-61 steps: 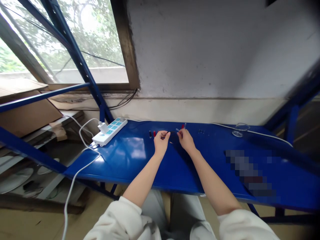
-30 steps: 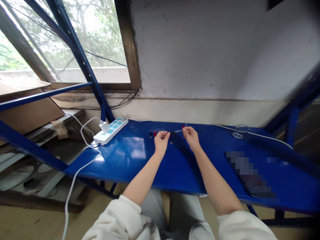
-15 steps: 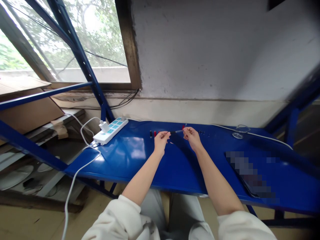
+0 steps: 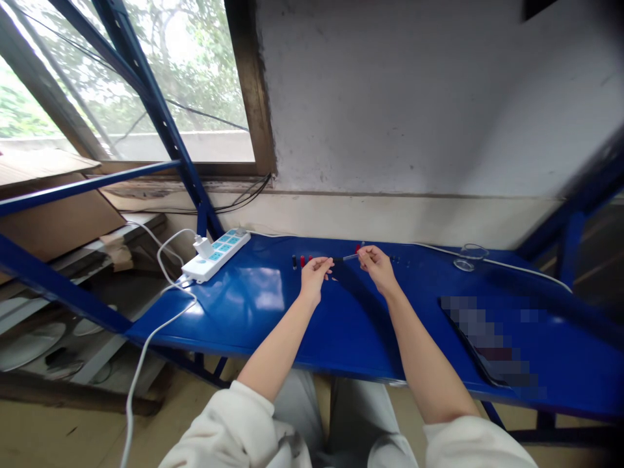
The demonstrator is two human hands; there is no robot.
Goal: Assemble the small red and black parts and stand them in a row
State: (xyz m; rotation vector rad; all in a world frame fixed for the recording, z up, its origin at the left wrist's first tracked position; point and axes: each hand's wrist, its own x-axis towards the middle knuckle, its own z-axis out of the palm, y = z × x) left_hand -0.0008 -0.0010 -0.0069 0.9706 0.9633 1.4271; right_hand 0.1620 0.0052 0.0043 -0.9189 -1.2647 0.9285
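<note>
A slim pen (image 4: 347,258), dark toward the left and clear toward the right, spans the gap between my two hands above the blue table. My left hand (image 4: 314,278) pinches its dark end, fingers closed. At the clear end, my right hand (image 4: 379,270) grips with thumb and fingertips. Behind my left hand stand small red pieces (image 4: 303,260) and a small black piece (image 4: 294,262). Another red piece (image 4: 358,247) shows just behind my right hand, partly covered by it. Small clear pieces (image 4: 400,261) lie to the right of that hand.
On the table's left (image 4: 234,318) is a white power strip (image 4: 217,255) with a plug and hanging white cable. Clear ring-shaped items (image 4: 463,264) lie at the back right beside a cable. A dark flat object (image 4: 480,341), pixelated, rests at right. Blue frame posts flank the table.
My right hand has shifted very slightly to the right, and a little more of the pen's clear part shows. My left hand has barely moved.
</note>
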